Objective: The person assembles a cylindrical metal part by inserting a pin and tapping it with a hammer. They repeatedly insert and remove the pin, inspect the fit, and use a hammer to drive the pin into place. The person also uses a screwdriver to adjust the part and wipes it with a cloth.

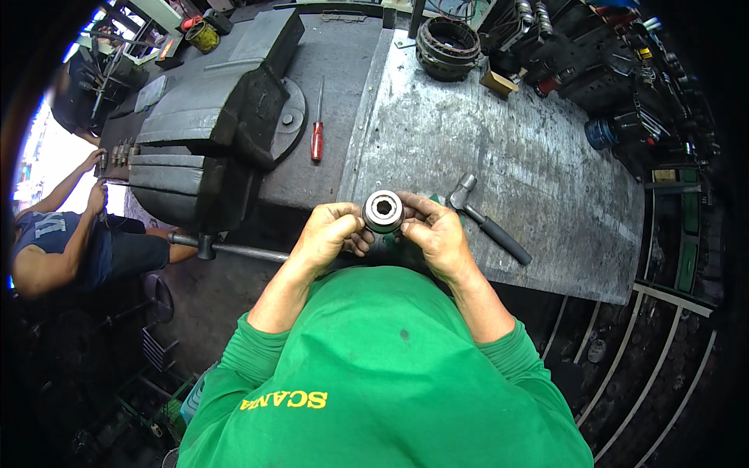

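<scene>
Both hands hold a round metal part with a bright ring face and a dark, toothed hole in its middle. It is held up in front of my green shirt, near the front edge of the bench. My left hand grips its left side between thumb and fingers. On the right side, the thumb and fingers of my right hand close on it too. A hammer with a dark grip lies on the metal bench top just right of my right hand. Something small and green shows behind my right fingers, too covered to name.
A large bench vise fills the left, its bar reaching toward my left forearm. A red-handled screwdriver lies beside it. A ring-shaped wound housing stands at the back. Tools crowd the far right. Another person works at far left.
</scene>
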Tool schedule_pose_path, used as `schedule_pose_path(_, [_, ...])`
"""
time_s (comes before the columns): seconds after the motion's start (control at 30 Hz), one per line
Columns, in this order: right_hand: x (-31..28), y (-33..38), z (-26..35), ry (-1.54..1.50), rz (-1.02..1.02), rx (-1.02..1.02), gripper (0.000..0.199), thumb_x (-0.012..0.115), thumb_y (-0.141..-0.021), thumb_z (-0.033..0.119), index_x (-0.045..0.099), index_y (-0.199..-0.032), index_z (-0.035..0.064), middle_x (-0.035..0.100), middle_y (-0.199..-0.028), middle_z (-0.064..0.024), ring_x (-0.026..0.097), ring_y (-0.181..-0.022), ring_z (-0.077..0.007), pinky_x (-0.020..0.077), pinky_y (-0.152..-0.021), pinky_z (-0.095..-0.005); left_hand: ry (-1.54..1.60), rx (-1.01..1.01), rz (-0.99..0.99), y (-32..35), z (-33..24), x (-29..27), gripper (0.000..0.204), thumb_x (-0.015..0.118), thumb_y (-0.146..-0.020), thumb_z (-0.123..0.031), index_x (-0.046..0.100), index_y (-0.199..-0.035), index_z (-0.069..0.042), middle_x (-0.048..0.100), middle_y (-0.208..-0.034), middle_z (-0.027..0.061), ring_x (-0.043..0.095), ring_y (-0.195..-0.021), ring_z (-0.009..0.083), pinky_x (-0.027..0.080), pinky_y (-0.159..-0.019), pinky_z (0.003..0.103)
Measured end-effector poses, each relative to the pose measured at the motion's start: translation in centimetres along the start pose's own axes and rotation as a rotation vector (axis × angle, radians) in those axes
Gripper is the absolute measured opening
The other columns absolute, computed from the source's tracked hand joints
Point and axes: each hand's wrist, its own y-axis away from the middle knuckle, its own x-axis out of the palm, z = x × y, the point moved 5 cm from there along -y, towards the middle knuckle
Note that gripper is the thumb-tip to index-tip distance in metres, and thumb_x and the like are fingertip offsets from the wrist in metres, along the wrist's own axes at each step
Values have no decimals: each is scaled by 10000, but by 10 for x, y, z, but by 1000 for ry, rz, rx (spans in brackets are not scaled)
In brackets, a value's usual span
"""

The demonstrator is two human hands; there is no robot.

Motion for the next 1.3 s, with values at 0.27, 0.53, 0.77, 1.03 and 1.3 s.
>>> schedule_pose_path(0.27, [0,-1,7,18,38,-38,490,591,-938,-18,597,-1425,-74,720,-1090,-112,681,-927,-166,570,-856,-314,43,-16,23,-6,7,-4,236,553,-968,-135,696,-1047,37,728,-819,96,683,-651,137,573,-613,261])
schedule_pose_path(0.53, [-3,-1,10,65,58,-79,458,579,-959,-32,610,-1415,-50,729,-1110,-121,697,-951,-169,594,-864,-326,-27,59,34,-6,6,-4,266,561,-964,-137,711,-1109,28,734,-850,70,692,-711,122,568,-660,252])
schedule_pose_path(0.77, [-6,-2,9,98,18,-70,446,655,-976,25,605,-1412,-57,733,-1186,-150,698,-1034,-182,591,-907,-342,-134,169,-1,-1,-2,1,314,589,-962,-110,696,-1185,82,750,-908,94,716,-754,145,584,-700,283])
schedule_pose_path(1.03, [-7,-1,4,7,30,-31,433,608,-981,-5,606,-1409,-67,718,-1270,-171,687,-1168,-216,548,-1025,-348,-273,227,-76,7,-9,4,264,605,-941,-37,689,-1158,88,745,-882,100,699,-743,130,578,-685,283])
schedule_pose_path(1.3, [-6,-2,2,71,25,-47,460,590,-974,-12,583,-1430,-71,706,-1304,-181,681,-1200,-231,535,-1057,-358,-258,242,-83,9,-13,6,245,626,-920,-29,698,-1126,82,735,-866,79,670,-719,110,563,-665,275])
